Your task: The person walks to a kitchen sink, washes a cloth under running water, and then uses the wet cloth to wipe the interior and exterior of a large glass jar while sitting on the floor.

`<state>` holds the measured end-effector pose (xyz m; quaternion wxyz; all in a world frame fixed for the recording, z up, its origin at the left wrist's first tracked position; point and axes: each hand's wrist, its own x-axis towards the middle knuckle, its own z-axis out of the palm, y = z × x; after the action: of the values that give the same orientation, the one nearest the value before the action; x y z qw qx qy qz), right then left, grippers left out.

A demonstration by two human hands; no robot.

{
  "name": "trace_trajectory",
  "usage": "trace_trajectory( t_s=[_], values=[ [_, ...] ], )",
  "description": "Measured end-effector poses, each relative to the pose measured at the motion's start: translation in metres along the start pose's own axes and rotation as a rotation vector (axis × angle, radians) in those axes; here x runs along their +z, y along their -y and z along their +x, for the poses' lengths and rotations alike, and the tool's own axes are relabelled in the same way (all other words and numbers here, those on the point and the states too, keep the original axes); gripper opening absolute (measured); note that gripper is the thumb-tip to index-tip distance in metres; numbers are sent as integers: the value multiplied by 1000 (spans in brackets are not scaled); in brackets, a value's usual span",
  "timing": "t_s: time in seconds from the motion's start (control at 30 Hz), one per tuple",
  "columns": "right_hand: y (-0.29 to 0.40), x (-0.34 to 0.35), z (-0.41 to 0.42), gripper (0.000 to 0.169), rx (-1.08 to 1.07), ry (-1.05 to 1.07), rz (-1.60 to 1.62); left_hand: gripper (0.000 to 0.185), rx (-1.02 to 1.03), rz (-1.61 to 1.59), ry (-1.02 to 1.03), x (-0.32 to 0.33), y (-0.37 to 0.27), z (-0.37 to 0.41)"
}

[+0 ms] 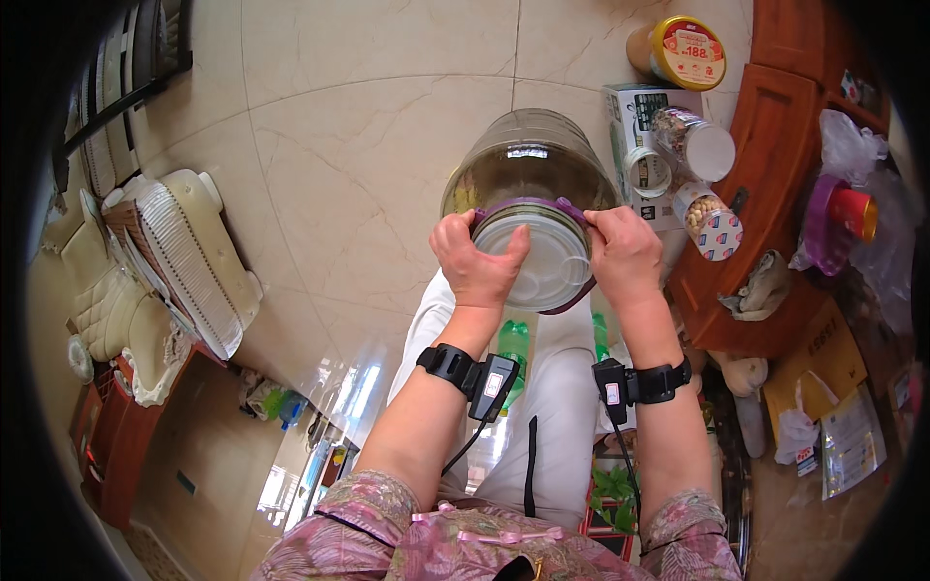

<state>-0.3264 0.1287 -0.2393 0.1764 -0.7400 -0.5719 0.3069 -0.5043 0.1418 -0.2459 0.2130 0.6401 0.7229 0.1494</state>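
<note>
A large clear jar (534, 141) stands in front of my knees, its body looking dark and partly filled with something that cannot be made out. Its neck bears a purple ring (523, 202) and a translucent white inner lid (541, 250). My left hand (476, 260) grips the left end of the purple ring, its thumb raised over the lid. On the other side my right hand (628, 253) pinches the ring's right end between thumb and bent fingers. A purple edge shows below the lid, against my light trousers.
Right of the jar is a printed carton (628, 120), with a jar of mixed contents (690, 141), a jar of nuts (705, 218) and a yellow-lidded tub (679, 52) around it. A wooden cabinet (770, 145) stands beyond. Green bottles (514, 348) are by my legs; a padded chair (189, 254) is left.
</note>
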Motion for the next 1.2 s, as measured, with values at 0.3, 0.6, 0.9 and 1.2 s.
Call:
trace_trajectory(
  t_s=[0.3,0.6,0.9,1.2],
  values=[
    [-12,-20,-9,20,25,77,174,53,103,-29,55,4,6,5],
    [-171,-55,-151,15,704,-387,205,48,290,22,151,-2,5,13],
    [-270,-121,-135,53,846,-118,-565,46,367,37,199,0,4,14],
    [-260,-147,-177,18,658,-247,-98,49,327,46,194,0,3,15]
  ],
)
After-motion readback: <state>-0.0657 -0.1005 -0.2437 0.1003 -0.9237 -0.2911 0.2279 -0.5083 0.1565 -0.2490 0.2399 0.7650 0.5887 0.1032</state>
